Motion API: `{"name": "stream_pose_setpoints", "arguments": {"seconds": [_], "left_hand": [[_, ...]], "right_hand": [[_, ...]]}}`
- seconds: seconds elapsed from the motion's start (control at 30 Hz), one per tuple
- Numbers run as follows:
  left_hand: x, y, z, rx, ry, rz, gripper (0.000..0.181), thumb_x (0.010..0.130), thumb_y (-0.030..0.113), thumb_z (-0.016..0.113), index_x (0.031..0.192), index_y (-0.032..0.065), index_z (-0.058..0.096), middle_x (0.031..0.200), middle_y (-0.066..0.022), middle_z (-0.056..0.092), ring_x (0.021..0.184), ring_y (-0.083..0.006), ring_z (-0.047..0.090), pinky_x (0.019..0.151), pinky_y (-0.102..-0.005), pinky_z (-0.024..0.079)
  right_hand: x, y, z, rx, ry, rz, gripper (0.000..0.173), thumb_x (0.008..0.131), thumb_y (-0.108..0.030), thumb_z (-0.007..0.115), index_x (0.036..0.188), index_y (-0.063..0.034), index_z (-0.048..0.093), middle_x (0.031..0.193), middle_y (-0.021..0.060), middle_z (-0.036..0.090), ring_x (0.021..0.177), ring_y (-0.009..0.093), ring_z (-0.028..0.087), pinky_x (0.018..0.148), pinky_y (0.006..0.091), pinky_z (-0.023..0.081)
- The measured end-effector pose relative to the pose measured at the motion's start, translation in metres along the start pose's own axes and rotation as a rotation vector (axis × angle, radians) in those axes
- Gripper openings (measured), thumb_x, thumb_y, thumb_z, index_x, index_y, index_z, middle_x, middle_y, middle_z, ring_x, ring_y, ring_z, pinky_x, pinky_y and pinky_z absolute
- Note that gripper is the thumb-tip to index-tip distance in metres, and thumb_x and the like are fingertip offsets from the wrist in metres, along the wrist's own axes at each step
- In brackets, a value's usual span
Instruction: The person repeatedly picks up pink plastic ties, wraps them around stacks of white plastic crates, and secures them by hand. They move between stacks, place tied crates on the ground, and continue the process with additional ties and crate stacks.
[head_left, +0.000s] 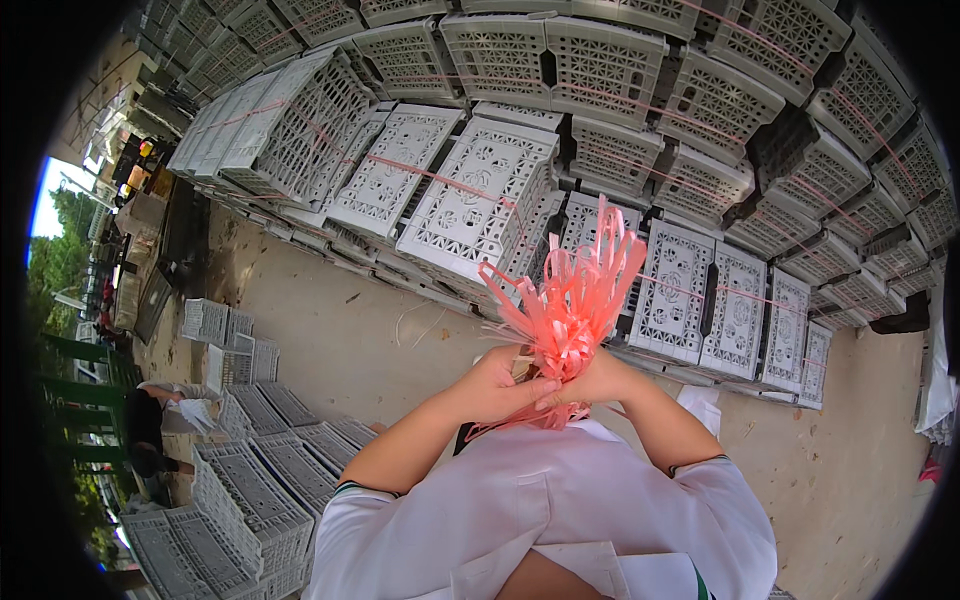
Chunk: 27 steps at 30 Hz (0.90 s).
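A bundle of pink plastic strapping (574, 341) is gripped between both hands, close in front of my chest. Its loose looped ends fan out upward, and a few strands hang beneath my fingers. My left hand (502, 386) wraps the bundle from the left side, thumb laid across the front. From the other side my right hand (596, 379) clasps it, most of its fingers hidden behind the strands. A small brownish piece (525, 367) shows by my left fingers; what it is I cannot tell.
Grey plastic crates (480, 191), bound with pink straps, are stacked in long rows ahead. More crates (255, 495) stand at lower left, beside a person in dark clothing (146, 424). Dusty concrete floor (360, 307) runs between the stacks. Dark machinery (157, 262) lies at far left.
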<state>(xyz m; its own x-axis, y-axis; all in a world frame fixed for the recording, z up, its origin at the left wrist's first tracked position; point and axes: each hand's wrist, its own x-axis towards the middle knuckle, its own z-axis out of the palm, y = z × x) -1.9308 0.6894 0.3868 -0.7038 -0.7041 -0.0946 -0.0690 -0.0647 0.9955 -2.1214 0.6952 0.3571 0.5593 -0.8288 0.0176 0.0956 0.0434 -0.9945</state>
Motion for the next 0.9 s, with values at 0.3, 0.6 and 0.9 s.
{"name": "stream_pose_setpoints", "arguments": {"seconds": [0.3,0.6,0.9], "left_hand": [[0.139,-0.015,-0.284,0.565,0.377,-0.117,0.022,0.091,0.012,0.050,0.100,-0.0050,0.059,0.097,-0.0213,0.059,0.079,-0.0355,0.060,0.070,-0.0407,0.048],[0.300,-0.222,-0.748,1.590,0.340,-0.308,0.032,0.084,0.019,0.047,0.080,-0.0101,0.060,0.077,-0.0279,0.062,0.068,-0.0446,0.059,0.063,-0.0492,0.048],[0.354,-0.193,-0.703,0.505,0.853,-0.670,0.033,0.097,0.025,0.038,0.089,-0.0020,0.055,0.073,-0.0106,0.052,0.058,-0.0215,0.041,0.053,-0.0426,0.036]], "right_hand": [[0.211,0.118,-0.086,-0.368,0.610,0.245,0.024,0.079,-0.022,0.063,0.100,-0.0086,0.065,0.090,0.0166,0.066,0.084,0.031,0.063,0.073,0.0363,0.049],[0.357,0.216,-0.172,-0.383,0.900,0.596,0.043,0.083,-0.050,0.056,0.102,-0.0125,0.063,0.087,0.0185,0.065,0.084,0.035,0.062,0.074,0.0390,0.048],[0.337,0.196,-0.171,-0.462,1.175,0.551,0.035,0.075,-0.039,0.060,0.089,-0.0075,0.066,0.082,0.0196,0.065,0.078,0.038,0.062,0.070,0.0438,0.049]]}}
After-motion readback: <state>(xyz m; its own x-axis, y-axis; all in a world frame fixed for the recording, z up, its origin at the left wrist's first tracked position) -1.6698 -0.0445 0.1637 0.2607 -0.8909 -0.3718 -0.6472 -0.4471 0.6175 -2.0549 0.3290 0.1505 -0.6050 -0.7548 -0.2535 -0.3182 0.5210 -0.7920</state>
